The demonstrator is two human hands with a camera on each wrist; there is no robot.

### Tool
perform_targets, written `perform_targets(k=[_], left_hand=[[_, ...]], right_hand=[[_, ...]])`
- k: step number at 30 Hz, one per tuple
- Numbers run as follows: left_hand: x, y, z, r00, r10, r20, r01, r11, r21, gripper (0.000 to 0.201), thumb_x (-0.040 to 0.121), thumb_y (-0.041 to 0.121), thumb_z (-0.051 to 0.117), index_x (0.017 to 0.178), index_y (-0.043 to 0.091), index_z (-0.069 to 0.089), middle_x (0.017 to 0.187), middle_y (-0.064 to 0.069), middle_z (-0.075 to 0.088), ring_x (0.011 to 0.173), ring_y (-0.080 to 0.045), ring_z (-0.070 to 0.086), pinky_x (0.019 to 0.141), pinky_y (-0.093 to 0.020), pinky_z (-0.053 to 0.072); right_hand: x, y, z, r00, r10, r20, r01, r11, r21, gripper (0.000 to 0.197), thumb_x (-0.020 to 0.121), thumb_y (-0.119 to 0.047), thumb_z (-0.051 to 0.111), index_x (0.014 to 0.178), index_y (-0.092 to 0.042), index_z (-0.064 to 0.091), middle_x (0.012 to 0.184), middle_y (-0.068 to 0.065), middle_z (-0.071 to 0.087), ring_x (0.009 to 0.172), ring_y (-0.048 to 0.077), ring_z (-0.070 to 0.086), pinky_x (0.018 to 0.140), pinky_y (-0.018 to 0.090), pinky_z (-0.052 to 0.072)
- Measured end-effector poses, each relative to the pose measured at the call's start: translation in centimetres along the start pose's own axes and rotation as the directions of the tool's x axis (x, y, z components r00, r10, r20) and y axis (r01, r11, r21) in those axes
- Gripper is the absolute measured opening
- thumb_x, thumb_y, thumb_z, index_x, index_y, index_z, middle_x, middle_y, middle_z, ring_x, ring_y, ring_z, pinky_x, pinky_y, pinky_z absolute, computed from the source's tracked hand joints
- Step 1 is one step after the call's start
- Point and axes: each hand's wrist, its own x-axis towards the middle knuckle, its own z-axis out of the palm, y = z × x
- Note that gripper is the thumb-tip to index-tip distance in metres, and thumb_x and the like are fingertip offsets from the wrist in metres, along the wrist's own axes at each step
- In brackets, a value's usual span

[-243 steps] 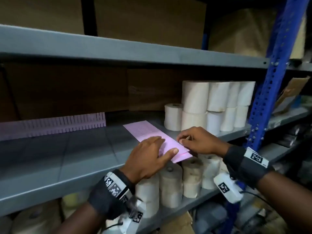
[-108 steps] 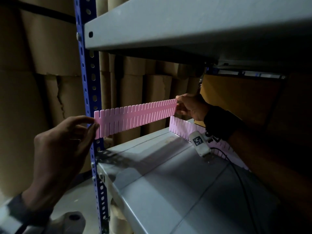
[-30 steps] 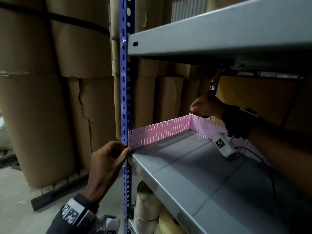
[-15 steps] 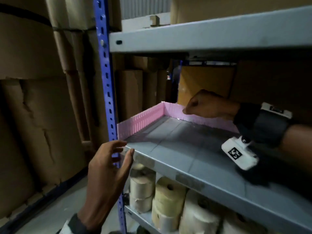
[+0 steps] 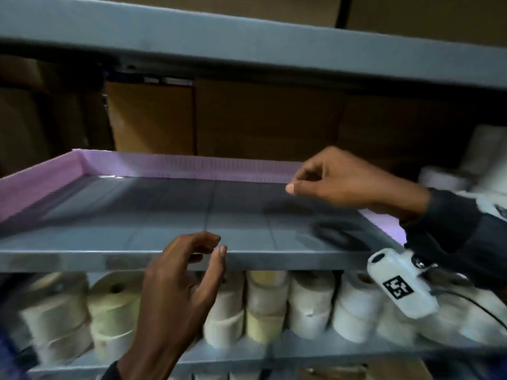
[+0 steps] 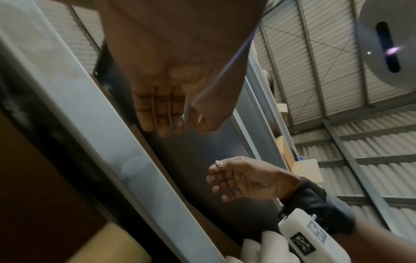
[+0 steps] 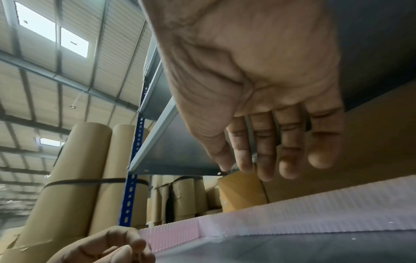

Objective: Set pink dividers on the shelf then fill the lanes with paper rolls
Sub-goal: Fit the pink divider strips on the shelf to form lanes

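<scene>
- Pink dividers (image 5: 175, 167) stand upright on the grey shelf (image 5: 170, 215); one strip runs along the back edge, another along the left edge (image 5: 35, 187); they meet at the back-left corner; a further pink patch shows at the right edge near the right wrist, too blurred to tell what it is
- Step in hand, by my reading: the frame of dividers is set, cross strips for lanes not yet in; no rolls on this shelf area
- Paper rolls (image 5: 266, 305) sit stacked on the shelf below; more white rolls blurred at far right
- Right hand (image 5: 345, 182) hovers over the shelf near the back strip's right end; fingers loosely curled, thumb and forefinger tips close together; holds nothing; whether it touches the strip I cannot tell
- Left hand (image 5: 181, 281) is in front of the front edge, fingers relaxed and half bent, grasping nothing; fingertips just at the edge
- Left wrist view confirms both palms bare
- Next move likely calls for fetching another strip and slotting it into the back strip's notches, kept square to the front edge; risk: the standing strips tip if bumped
</scene>
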Motion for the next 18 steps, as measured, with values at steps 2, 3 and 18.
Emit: perform_targets(k=[2,3,18], left_hand=[[-0.1,1.4,1.7,0.999,0.013,0.049,-0.011,0.999,-0.04,0.02,0.091,0.043,0.063,0.097,0.025,0.071,0.094,0.021,0.071,0.088,-0.001,0.07,0.071,-0.025,0.056],[-0.1,2.3,3.0,0.997,0.017,0.07,-0.012,0.998,-0.061,0.021,0.09,0.045,0.062,0.098,0.027,0.071,0.095,0.021,0.071,0.089,-0.001,0.07,0.068,-0.028,0.057],[-2.1,12.6,23.4,0.869,0.113,0.482,-0.142,0.99,0.024,0.055,0.087,0.068,0.059,0.122,0.028,0.07,0.125,0.018,0.067,0.117,-0.001,0.06,0.098,-0.023,0.049]], right_hand=[[-1.7,3.3,-1.1,0.998,0.027,-0.063,-0.025,0.999,0.04,0.013,0.084,-0.04,0.073,0.085,-0.028,0.078,0.079,-0.017,0.074,0.072,-0.001,0.068,0.07,0.031,0.058],[-2.7,5.3,-1.8,0.995,0.048,-0.089,-0.042,0.996,0.074,0.011,0.085,-0.036,0.073,0.082,-0.027,0.078,0.076,-0.016,0.074,0.068,-0.001,0.067,0.066,0.028,0.056],[-9.0,27.9,-3.9,0.996,0.074,-0.043,-0.068,0.991,0.119,0.01,0.086,-0.027,0.071,0.089,-0.035,0.077,0.091,-0.019,0.073,0.085,-0.004,0.067,0.082,0.024,0.055]])
